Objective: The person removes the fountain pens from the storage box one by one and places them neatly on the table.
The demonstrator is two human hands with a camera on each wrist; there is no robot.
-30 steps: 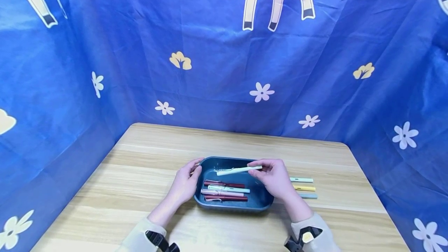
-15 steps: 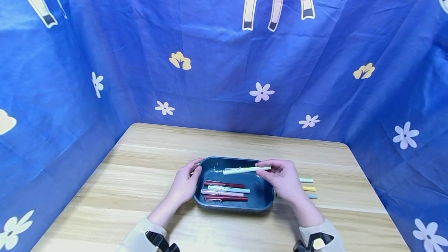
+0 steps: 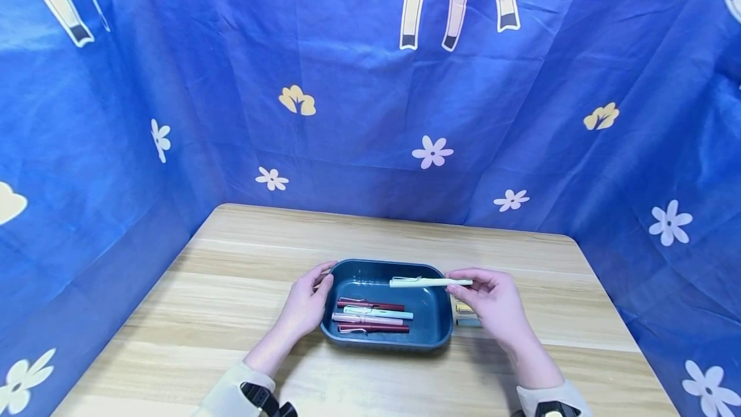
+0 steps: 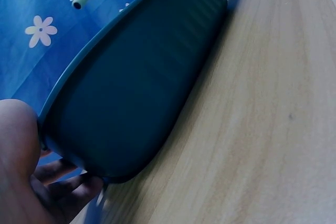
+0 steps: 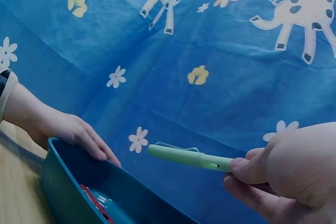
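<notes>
A dark teal plastic tray (image 3: 428,304) stands on the table, and my left hand (image 3: 309,301) grips its left end, thumb at the rim and fingers against the outer wall. Between right thumb and fingers, my right hand (image 3: 492,301) pinches a pale green pen (image 3: 421,282) by one end. In the head view the pen lies across the tray's far right rim; the right wrist view shows its clip end (image 5: 173,153) pointing left, raised over the tray. Inside the tray, toward the left, lie two dark red pens (image 3: 373,328), a light blue pen (image 3: 386,313) and a lilac pen (image 3: 370,319).
Right of the tray on the wooden table (image 3: 260,237), a yellow pen (image 3: 463,308) and a blue-grey pen (image 3: 469,322) show partly, the rest hidden behind my right hand. A blue patterned curtain (image 3: 359,147) encloses the table's back and sides.
My right hand has moved right with the pale green pen, from over the tray's middle to its right rim, now covering much of the pens on the table. The left hand has stayed put.
</notes>
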